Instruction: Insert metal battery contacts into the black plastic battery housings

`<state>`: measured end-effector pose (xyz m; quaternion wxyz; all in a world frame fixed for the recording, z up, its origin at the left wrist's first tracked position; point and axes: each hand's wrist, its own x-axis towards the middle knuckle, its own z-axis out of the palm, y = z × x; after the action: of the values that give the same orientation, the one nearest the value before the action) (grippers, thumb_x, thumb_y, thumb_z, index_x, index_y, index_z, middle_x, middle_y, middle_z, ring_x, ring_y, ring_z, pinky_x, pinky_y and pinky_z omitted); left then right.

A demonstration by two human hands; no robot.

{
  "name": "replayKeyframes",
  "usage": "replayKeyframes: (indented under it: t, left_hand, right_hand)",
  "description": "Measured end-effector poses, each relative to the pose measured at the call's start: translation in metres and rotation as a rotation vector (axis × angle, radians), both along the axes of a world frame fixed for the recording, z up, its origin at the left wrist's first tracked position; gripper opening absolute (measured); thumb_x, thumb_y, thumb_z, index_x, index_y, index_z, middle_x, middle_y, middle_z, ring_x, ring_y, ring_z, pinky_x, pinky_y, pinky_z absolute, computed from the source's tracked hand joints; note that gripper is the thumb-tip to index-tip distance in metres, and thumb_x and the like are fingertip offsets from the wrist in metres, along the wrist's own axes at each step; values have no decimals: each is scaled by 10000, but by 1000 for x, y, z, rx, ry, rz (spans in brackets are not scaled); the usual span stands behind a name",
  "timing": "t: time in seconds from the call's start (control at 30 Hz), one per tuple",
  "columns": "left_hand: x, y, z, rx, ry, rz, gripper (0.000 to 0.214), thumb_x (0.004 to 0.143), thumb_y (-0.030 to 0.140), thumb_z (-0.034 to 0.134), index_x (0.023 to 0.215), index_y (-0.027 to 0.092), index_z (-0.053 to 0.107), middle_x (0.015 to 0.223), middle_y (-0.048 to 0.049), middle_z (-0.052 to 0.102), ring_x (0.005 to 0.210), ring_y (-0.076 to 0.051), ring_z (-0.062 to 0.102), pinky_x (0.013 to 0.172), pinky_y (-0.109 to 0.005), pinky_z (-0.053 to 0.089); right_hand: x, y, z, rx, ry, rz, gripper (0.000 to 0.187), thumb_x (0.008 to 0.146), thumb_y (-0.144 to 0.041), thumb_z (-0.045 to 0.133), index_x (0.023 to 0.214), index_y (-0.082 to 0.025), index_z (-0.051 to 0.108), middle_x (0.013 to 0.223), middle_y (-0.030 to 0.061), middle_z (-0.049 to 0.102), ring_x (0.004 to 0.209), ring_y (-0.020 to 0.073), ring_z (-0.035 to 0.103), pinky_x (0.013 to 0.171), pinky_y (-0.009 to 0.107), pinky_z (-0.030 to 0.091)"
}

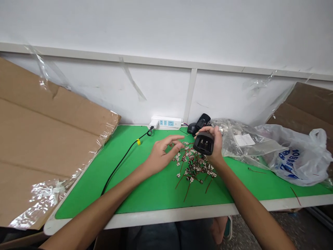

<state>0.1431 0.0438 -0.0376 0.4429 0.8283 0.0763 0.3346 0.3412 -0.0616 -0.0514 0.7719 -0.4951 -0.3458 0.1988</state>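
Leaning over a green-matted white bench [145,189]; above its heap of small brown-wired metal parts [194,168], clutching a black plastic handheld scanner [203,144] in the right hand [217,143]; hovering the left hand [160,155], fingers loosely spread, at the heap's left edge.

A black handheld scanner [204,143] is gripped in the right hand [214,144] above a pile of small wired parts [194,165] spread on the green worktop [145,187]. The left hand [161,154] is held just beside the pile, fingers loosely curled. A black cable [122,159] is plugged in at a white power strip [166,122].
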Motion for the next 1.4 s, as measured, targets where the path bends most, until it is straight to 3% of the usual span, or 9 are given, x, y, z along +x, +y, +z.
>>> replayKeyframes:
  t: [0.1, 0.2, 0.37, 0.5, 0.63, 0.73, 0.8, 0.97, 1.4]
  left_hand:
    - [0, -5, 1, -308, 125, -144, 483, 1076, 534, 429, 994, 175, 741, 673, -32, 679, 583, -139, 606, 574, -262, 492]
    - [3, -9, -2, -423, 204, -165, 568, 1050, 614, 425, 775, 175, 657, 586, -20, 599, 496, -115, 496, 479, -235, 382]
    - [8, -7, -5, -617, 270, -277, 511, 1021, 626, 483, 918, 162, 670, 679, -50, 662, 454, -101, 463, 431, -240, 315]
    - [11, 3, -6, -769, 86, -139, 434, 967, 597, 618, 932, 165, 632, 721, -37, 682, 485, -103, 531, 477, -239, 414]
    - [14, 17, -9, -765, 1, 30, 422, 929, 547, 701, 1088, 161, 638, 904, -74, 754, 622, -137, 681, 579, -246, 520]
    - [15, 24, -14, -747, 2, 91, 400, 921, 478, 728, 1176, 188, 624, 996, -91, 775, 755, -188, 754, 626, -257, 535]
    - [15, 25, -17, -730, 11, 105, 390, 907, 423, 750, 1203, 205, 621, 1072, -97, 777, 823, -210, 769, 649, -267, 533]
    - [18, 23, -24, -722, 40, 67, 399, 892, 366, 770, 1223, 193, 629, 1200, -115, 755, 915, -225, 779, 668, -259, 508]
    - [26, 20, -48, -795, 48, 97, 483, 870, 414, 814, 1151, 179, 499, 1068, -81, 780, 857, -186, 787, 711, -242, 512]
  right_hand:
    - [5, -4, 4, 28, -229, -157, 533, 1017, -683, 380, 906, -253, 675, 879, 66, 690, 822, 243, 649, 775, 387, 518]
    - [-6, -6, 4, -32, -448, -164, 480, 1048, -623, 370, 966, -258, 671, 975, 74, 685, 931, 265, 638, 884, 411, 496]
    - [-19, -5, -2, -122, -671, -80, 393, 1047, -575, 449, 1212, -252, 602, 1194, 99, 642, 1144, 282, 592, 1049, 429, 441]
    - [-4, 1, -5, -211, -547, -97, 521, 1045, -630, 409, 1371, -231, 488, 1388, 148, 564, 1243, 280, 554, 1078, 448, 435]
    - [13, -3, 2, -453, -667, 123, 409, 1018, -593, 516, 1109, -213, 634, 1100, 90, 696, 997, 246, 637, 886, 391, 499]
    - [18, -11, 7, -596, -831, 417, 230, 940, -435, 674, 914, -207, 697, 868, 43, 714, 776, 203, 639, 695, 322, 476]
    - [19, -15, 9, -633, -878, 524, 110, 890, -312, 706, 854, -210, 725, 808, 29, 713, 711, 181, 625, 635, 295, 446]
    - [18, -20, 10, -681, -914, 620, 80, 822, -177, 700, 817, -228, 761, 765, 2, 715, 639, 149, 598, 555, 257, 400]
    - [6, -21, 5, -662, -984, 706, 147, 792, -113, 704, 804, -241, 776, 770, -2, 712, 639, 150, 600, 559, 257, 400]
